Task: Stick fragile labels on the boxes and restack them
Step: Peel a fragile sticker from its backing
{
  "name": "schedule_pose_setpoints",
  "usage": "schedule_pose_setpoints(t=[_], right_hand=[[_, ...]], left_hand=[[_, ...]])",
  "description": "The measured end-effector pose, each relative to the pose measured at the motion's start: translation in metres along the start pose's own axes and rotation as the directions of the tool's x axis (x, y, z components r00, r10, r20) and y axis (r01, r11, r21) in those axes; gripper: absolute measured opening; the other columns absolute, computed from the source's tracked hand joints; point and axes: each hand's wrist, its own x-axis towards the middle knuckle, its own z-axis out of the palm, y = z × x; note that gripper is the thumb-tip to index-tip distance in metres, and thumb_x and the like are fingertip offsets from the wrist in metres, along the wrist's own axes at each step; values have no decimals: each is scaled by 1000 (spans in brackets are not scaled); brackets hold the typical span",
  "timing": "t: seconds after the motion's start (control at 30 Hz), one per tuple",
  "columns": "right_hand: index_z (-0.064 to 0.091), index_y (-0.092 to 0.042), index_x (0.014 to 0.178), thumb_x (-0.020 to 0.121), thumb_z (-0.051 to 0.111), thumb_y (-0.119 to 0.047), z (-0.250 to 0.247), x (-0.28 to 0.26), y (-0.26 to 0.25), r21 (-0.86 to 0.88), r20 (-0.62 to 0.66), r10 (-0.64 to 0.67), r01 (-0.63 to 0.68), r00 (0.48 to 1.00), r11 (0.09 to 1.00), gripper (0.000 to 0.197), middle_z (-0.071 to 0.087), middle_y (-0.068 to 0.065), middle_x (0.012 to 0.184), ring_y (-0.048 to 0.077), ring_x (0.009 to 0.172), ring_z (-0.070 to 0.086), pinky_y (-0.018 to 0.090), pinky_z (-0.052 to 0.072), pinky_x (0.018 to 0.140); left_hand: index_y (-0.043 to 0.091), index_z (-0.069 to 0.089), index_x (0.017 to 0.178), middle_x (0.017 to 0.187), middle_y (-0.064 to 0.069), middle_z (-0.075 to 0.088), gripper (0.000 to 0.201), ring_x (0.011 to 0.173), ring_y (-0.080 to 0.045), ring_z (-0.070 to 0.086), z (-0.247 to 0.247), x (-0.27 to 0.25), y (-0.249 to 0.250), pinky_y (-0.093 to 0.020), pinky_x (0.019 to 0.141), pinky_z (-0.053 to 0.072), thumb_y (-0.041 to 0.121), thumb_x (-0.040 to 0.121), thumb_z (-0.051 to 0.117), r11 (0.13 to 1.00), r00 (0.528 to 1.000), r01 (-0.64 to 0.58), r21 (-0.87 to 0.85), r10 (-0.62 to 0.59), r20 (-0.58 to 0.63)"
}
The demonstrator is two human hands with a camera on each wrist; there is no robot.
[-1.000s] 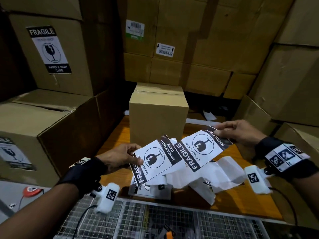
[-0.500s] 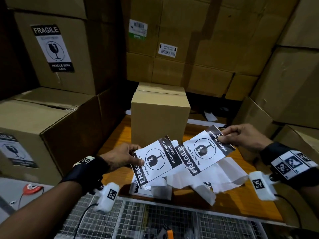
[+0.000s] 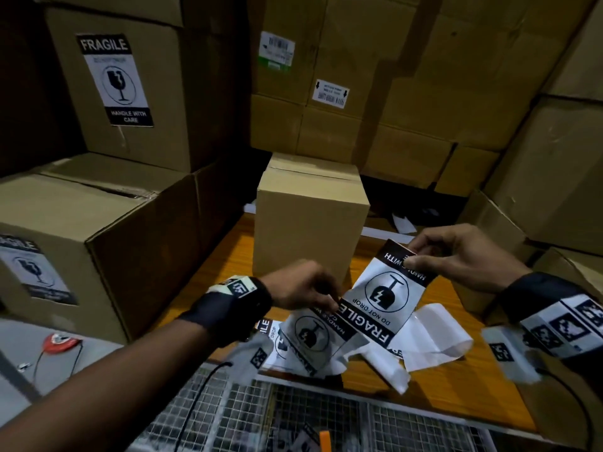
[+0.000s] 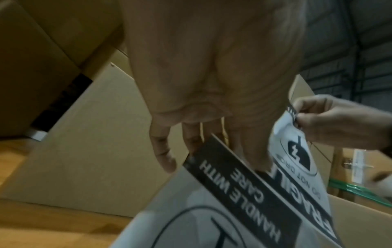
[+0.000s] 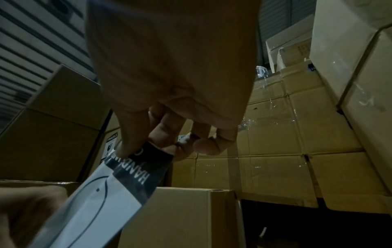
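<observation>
Head view: fragile label [image 3: 385,295], thin, limp, adhesive-backed, is pinched at its top edge by right hand [image 3: 456,256], lower corner by left hand [image 3: 303,285]; best held by edges only.

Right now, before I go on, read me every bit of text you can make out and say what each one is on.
"FRAGILE", "DO NOT DROP", "HANDLE WITH": held label, pinched by right hand and left hand.
"HANDLE WITH CARE": second label under the left hand.
"FRAGILE", "HANDLE WITH CARE": sticker on upper left box; its small line is blurred.
"…AGILE": sticker on lower left box; the rest is blurred.
Barcode tag and arrow tag: unreadable.
</observation>
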Motion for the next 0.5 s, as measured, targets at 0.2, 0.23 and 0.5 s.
schedule_pose_setpoints(t=[0.2, 0.23, 0.5], right_hand=[[74, -19, 87, 78, 74, -32, -4, -6, -2, -45, -88, -15, 11, 996, 999, 15, 74, -3, 78, 3, 74, 69, 22, 52, 70], [74, -19, 85, 79, 76, -27, -3, -8, -2, -65, -119, -22, 14, 993, 998, 11, 73, -3, 78, -3, 72, 66, 15, 50, 68], [76, -29, 87, 75, 77, -30, 13, -21, 20, -223, -257, -169, 112, 952, 968, 12, 68, -9, 100, 15, 108, 58, 40, 52, 83]], left_hand=[[21, 73, 89, 89, 3, 75, 8, 84, -9, 70, 1, 10, -11, -28, 78, 57, 19, 94, 67, 965, 995, 0, -261, -26, -96], [18, 74, 89, 89, -1, 75, 7, 83, -14, 70, 0, 10, -13, -35, 79, 57, 19, 94, 68, 943, 992, 6, -332, -47, -117], [1, 71, 94, 84, -7, 74, 10, 75, -14, 67, -4, 12, -19, -23, 65, 55, 11, 91, 68, 774, 964, 28, -632, -188, -188]])
